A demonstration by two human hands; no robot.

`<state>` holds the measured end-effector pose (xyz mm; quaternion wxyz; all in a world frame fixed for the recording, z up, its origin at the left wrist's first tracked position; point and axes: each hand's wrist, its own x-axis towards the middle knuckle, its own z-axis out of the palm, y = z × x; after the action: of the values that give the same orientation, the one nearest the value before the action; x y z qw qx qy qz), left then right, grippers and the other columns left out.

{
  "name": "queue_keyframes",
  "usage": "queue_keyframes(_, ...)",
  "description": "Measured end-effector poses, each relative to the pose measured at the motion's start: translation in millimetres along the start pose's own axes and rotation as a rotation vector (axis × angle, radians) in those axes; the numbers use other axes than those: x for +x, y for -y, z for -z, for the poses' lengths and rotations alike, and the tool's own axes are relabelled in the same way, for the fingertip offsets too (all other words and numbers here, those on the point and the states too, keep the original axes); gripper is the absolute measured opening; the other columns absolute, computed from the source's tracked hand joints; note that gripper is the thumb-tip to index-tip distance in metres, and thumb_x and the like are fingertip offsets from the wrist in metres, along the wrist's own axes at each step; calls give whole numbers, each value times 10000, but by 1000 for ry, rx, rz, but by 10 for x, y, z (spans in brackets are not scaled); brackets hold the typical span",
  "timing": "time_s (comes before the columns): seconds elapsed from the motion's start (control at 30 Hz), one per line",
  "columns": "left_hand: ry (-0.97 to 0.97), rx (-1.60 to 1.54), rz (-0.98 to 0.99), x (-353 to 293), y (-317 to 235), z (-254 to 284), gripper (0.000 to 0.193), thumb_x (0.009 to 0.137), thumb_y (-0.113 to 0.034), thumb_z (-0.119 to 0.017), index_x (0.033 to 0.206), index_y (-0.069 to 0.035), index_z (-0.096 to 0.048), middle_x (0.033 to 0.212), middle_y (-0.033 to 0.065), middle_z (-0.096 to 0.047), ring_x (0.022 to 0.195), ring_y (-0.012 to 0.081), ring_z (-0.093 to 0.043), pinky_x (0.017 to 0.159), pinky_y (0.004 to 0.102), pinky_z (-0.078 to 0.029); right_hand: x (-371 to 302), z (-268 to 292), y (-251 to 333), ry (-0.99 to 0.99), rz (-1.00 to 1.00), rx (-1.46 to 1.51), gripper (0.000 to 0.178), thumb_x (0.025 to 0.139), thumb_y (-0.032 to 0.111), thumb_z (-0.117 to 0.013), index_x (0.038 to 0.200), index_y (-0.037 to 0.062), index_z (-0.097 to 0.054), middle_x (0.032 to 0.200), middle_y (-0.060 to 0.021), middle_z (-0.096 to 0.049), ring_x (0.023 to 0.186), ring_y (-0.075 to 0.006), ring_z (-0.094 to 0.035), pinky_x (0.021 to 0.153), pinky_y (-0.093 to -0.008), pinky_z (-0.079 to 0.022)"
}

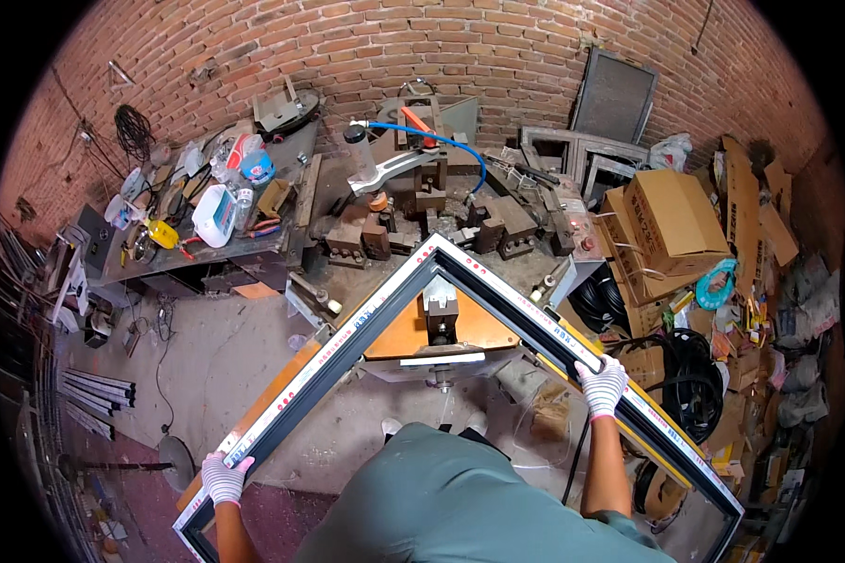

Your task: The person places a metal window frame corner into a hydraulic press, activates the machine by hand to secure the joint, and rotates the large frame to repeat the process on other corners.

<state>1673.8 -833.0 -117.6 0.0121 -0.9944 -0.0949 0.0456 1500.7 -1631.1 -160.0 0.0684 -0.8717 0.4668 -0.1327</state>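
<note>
A large window or door frame (351,355), dark with white printed protective film along its bars, lies across the machine with one corner pointing away from me. My left hand (223,479), in a striped white glove, is closed around the frame near its left corner. Farther up, on the right bar, my right hand (603,387) in a matching glove grips the frame. The far corner rests near the metal blocks (347,236) of a heavy bench machine, above its orange plate (486,330). The frame's nearest parts run out of view or behind my body.
A blue hose (455,143) arches over the machine. On the left, a cluttered bench holds a white jug (215,216) and hand tools. Cardboard boxes (671,225) and coiled black cable (695,385) crowd the right. A round-based stand (176,462) is by my left arm.
</note>
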Motion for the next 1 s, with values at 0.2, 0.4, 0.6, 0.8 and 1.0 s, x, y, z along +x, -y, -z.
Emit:
queue_keyframes(0.2, -39, 65, -41, 89, 133, -114, 772, 625, -644, -938, 995, 9, -760, 957, 197, -694, 994, 385, -670, 933, 477, -545, -11, -80, 115, -12, 25, -4, 626, 713, 506, -932, 1133, 71, -769, 1090, -156, -730, 1088, -363, -662, 1045, -484, -473)
queue_keyframes(0.4, -107, 29, -162, 217, 179, -245, 724, 644, -623, -935, 928, 11, -731, 912, 210, -685, 950, 421, -667, 894, 507, -532, -78, 8, 64, -23, 62, -59, 642, 734, 523, -907, 1179, 87, -749, 1089, -139, -722, 1078, -359, -662, 1016, -492, -478)
queue_keyframes(0.6, -122, -91, -19, 116, 423, -628, 707, 747, -513, -939, 1141, 28, -710, 1050, 249, -731, 1025, 450, -688, 925, 525, -530, -40, 23, 339, -91, 176, -37, 666, 809, 608, -821, 1238, 102, -759, 1070, -139, -747, 1058, -352, -680, 1027, -503, -457)
queue_keyframes(0.8, -499, 137, -412, -219, -103, -231, 1166, 613, -809, -892, 1365, 53, -664, 1223, 249, -740, 1056, 442, -739, 981, 533, -589, -180, 33, -23, -110, 159, -153, 841, 894, 655, -706, 1473, 52, -611, 1436, -197, -608, 1376, -372, -509, 1209, -513, -312)
queue_keyframes(1.0, -840, 459, -523, -6, 372, -696, 1436, 449, -1100, -616, 1391, -17, -678, 1064, 121, -710, 843, 337, -692, 760, 508, -529, -579, 370, -714, -15, 148, -159, 1129, 719, 643, -885, 1586, 53, -468, 1561, -187, -511, 1482, -382, -437, 1273, -527, -271)
